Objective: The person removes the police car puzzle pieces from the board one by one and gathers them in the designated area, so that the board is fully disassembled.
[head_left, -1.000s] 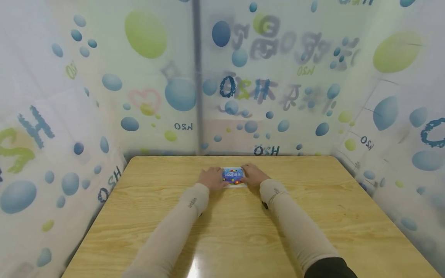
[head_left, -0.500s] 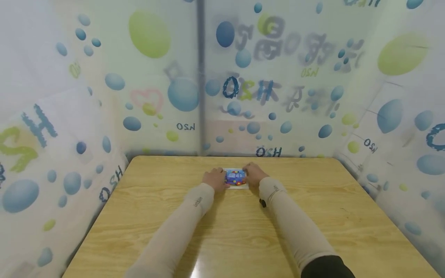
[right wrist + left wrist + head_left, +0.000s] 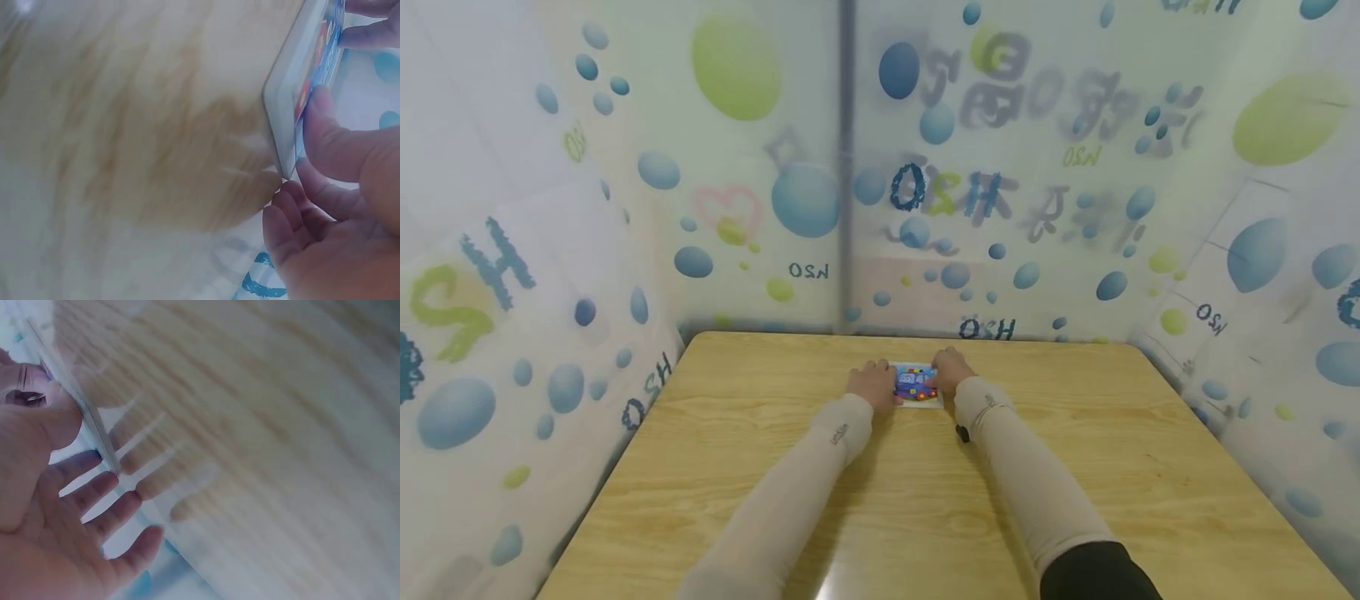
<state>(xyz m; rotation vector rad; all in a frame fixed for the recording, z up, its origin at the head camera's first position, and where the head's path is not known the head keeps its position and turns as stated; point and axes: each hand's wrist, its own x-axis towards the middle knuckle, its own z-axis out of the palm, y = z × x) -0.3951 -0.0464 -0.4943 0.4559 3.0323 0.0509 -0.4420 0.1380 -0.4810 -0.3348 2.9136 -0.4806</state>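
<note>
A small rectangular picture board [image 3: 917, 383] lies near the far edge of the wooden table; a blue cartoon car is printed on it inside a white border. My left hand [image 3: 872, 386] holds its left side. In the left wrist view, the thumb lies over the board's thin edge [image 3: 95, 425] and the other fingers spread down towards the tabletop. On the opposite side my right hand [image 3: 952, 371] grips the board. The right wrist view has that thumb [image 3: 331, 134] on the picture face, with the fingers bent at the board's corner. The underside is hidden.
The pale wooden table [image 3: 715, 450] spreads around both forearms and reflects the hands. Behind it and at both sides stand walls of printed sheeting [image 3: 760, 167] with blue and green drops. A dark vertical strip [image 3: 847, 167] runs down the back wall.
The head view has turned slightly, so the scene shifts rightward. My right hand sits a little further in over the board's right side. Both hands stay at the board.
</note>
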